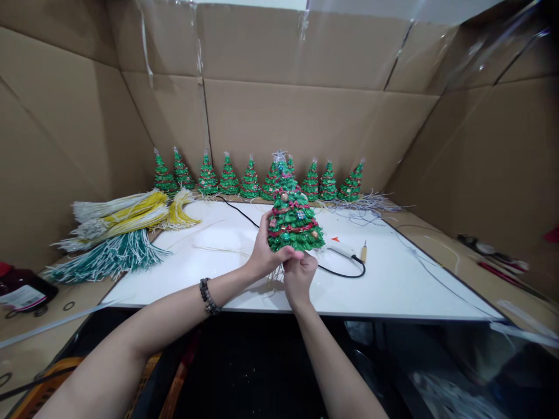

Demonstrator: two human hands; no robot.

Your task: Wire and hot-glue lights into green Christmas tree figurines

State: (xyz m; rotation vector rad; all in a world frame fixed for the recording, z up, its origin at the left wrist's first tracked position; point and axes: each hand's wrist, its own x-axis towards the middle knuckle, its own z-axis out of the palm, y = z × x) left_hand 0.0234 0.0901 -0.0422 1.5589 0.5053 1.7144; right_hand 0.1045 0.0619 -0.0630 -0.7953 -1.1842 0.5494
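Upright over the near part of the white board, a green Christmas tree figurine (293,218) with a clear star, red garlands and small ornaments is gripped by my left hand (265,247). The fingers go behind its left side, and the thumb lies along the base. My right hand (300,278) is closed against the underside of the base, its thumb touching there; whatever its curled fingers hold is hidden. Thin pale wires (276,276) hang below the tree between my hands.
Several similar trees (228,177) line the back cardboard wall. Bundles of yellow-white wires (131,215) and green-white wires (113,256) lie left, near a dark red-capped bottle (26,288). On the white board (406,279) are a black cable (345,274) and a yellow-handled tool (364,252).
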